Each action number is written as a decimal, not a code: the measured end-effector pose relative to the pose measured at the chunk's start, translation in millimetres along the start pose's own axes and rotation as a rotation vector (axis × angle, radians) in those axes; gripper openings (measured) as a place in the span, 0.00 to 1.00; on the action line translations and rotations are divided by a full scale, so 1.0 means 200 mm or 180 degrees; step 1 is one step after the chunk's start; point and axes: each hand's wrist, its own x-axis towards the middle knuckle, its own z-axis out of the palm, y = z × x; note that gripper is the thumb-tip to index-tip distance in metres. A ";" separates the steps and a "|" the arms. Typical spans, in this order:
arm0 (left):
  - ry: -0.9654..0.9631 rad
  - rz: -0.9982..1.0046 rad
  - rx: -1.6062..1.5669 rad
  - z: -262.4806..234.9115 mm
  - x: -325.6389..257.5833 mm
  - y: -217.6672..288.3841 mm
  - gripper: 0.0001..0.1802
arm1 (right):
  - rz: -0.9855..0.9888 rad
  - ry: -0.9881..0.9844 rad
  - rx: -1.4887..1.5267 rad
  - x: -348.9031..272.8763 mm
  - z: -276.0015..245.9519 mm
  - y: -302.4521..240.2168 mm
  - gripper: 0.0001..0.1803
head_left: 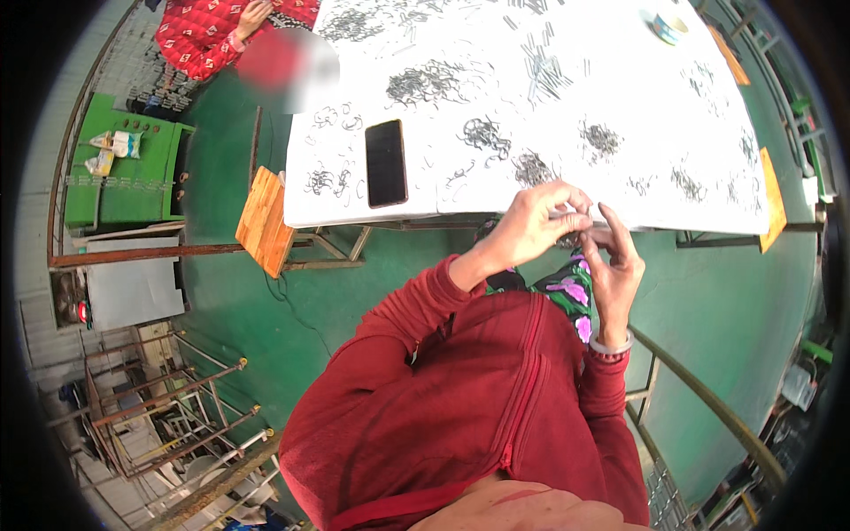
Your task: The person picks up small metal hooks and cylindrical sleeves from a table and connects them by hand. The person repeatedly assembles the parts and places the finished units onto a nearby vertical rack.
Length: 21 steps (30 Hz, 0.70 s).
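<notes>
My left hand [542,221] is at the front edge of the white table [460,190], its thumb and fingertips pinched together. Close beside it on the right, my right hand [614,270] is raised, its thumb and fingers curled in and nearly meeting the left fingertips. Whatever lies between the fingers is too small to make out. Just beyond my hands are small piles of thin dark curved strips [534,168]. Another such pile [601,136] lies a little farther right. A black phone [386,164] lies flat to the left.
A larger heap of dark strips [429,82] and straight dark pieces [546,71] cover the far table. A small round tub [670,29] stands at far right. Across the left corner sits a person in a red patterned jacket [199,40]. A wooden stool [266,221] stands by the table.
</notes>
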 end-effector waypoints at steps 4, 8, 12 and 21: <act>-0.0082 -0.0139 -0.0165 0.00 -0.03 0.01 0.06 | 0.0314 0.0024 0.0678 0.05 -0.04 0.02 0.28; 0.0102 0.0043 -0.0336 -0.02 -0.04 -0.02 0.05 | 0.0362 -0.0050 0.0726 0.32 -0.10 0.11 0.17; 0.0172 -0.0020 -0.0115 -0.04 -0.06 -0.03 0.04 | 0.0024 -0.0431 0.0290 0.81 0.14 0.16 0.11; 0.0227 0.0071 -0.0145 -0.08 -0.11 -0.06 0.05 | -0.1262 -0.0882 -0.2633 1.38 0.55 0.62 0.03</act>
